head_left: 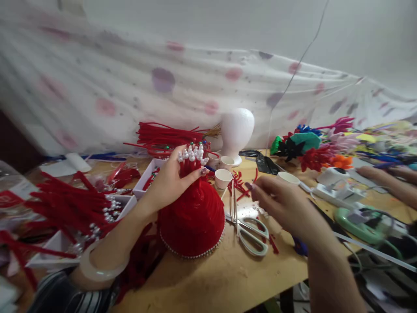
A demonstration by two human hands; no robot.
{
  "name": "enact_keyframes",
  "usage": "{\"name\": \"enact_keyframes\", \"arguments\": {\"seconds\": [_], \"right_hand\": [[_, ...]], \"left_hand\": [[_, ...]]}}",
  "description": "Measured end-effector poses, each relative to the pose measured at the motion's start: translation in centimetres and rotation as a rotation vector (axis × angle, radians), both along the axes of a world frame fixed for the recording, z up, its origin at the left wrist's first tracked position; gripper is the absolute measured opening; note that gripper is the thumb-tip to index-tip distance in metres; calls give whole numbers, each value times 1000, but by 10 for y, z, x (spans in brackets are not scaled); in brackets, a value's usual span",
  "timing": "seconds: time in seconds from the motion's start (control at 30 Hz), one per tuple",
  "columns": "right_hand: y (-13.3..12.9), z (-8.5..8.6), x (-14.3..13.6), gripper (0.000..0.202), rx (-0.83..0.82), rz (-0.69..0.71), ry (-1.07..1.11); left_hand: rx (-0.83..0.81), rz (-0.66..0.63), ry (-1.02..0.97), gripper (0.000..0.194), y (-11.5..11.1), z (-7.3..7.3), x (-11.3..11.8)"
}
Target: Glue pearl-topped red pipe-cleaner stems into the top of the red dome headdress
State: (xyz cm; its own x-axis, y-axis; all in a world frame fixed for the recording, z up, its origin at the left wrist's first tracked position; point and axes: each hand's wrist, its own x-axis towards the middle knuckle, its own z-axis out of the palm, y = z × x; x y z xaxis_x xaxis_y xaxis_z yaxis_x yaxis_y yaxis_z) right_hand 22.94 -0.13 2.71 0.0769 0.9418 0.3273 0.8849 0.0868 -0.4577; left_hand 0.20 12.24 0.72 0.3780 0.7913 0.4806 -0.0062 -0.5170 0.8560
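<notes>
Red dome [192,224] near front edge of counter [228,282]. Left hand [166,184]: fingers pinching pearl-tipped stems [191,156] on top. Right hand [283,204]: fingers curled near scissors [252,250], can't tell if gripping anything.

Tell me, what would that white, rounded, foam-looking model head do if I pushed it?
The white model head would probably tip easily, since its wide top sits on a narrower neck. It may be light for its size, because its plain white surface looks like foam. Its rounded top might let it roll after falling.
</notes>
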Motion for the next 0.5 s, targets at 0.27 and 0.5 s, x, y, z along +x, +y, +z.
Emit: {"name": "enact_keyframes", "arguments": {"seconds": [0.27, 0.5], "right_hand": [[38, -82, 3, 16, -348, -215, -112], [43, -88, 10, 24, -347, -210, 53]], "left_hand": [[67, -15, -3, 53, 5, 3, -5], [109, -7, 1, 58, 8, -1, -7]]}}
